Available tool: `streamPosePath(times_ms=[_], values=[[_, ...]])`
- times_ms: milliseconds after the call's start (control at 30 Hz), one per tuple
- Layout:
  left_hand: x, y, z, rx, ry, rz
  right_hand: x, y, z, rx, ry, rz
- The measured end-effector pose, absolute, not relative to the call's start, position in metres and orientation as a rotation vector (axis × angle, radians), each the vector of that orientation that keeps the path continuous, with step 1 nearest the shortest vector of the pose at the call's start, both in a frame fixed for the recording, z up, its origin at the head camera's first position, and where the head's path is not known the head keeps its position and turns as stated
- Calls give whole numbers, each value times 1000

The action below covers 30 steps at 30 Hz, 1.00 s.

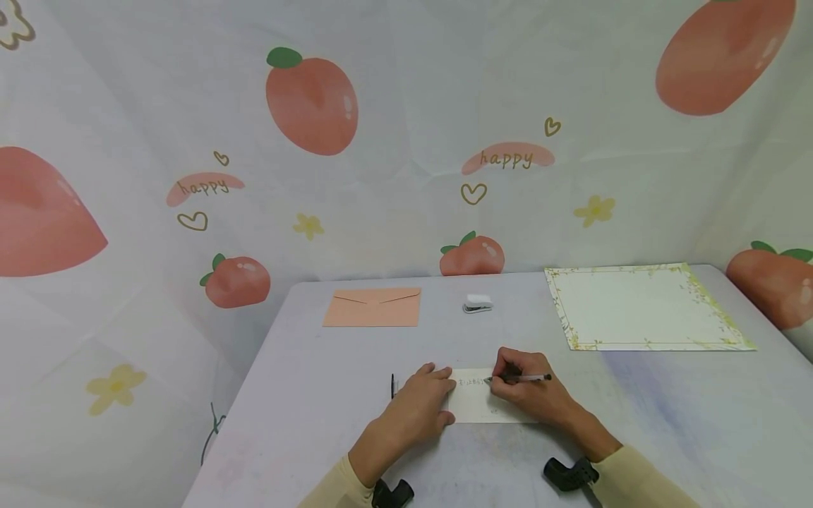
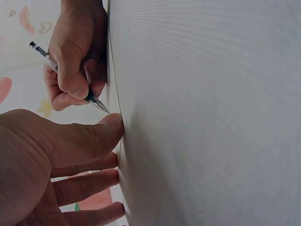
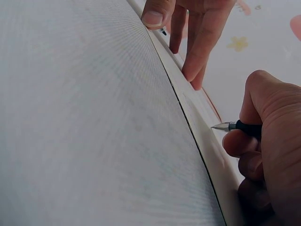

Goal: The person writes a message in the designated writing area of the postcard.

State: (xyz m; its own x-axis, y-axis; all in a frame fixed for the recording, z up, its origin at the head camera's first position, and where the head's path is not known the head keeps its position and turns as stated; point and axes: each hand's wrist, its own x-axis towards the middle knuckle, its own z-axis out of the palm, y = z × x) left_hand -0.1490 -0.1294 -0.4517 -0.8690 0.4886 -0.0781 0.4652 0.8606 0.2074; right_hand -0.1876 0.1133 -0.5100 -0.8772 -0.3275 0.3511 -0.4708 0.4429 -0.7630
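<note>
Head cam's looking down, toward 12 o'clock, over the bench [image 1: 286,395]; wrist cams [image 1: 570,475] are skimming it close, sharing the pen [image 1: 530,378].

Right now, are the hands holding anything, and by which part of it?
The right hand grips the pen by its lower barrel, just above the tip. The left hand grips nothing; it touches the card at its left end.

On the table [image 1: 286,409], the card [image 1: 479,409] lies with the left hand [image 1: 416,403] at its left edge and the right hand [image 1: 540,398], the gel pen [image 1: 532,377] in it, over its right part. Behind the card sits the stapler [image 1: 478,303], between the envelope [image 1: 372,312] at left and the paper sheet [image 1: 648,310] at right.
</note>
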Motion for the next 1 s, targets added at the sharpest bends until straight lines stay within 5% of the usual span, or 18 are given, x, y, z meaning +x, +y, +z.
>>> streamPosePath(times_ms=[1000], values=[[-148,-129,-455,728,2910,275,-188,115,-509,714,-2505,1421]])
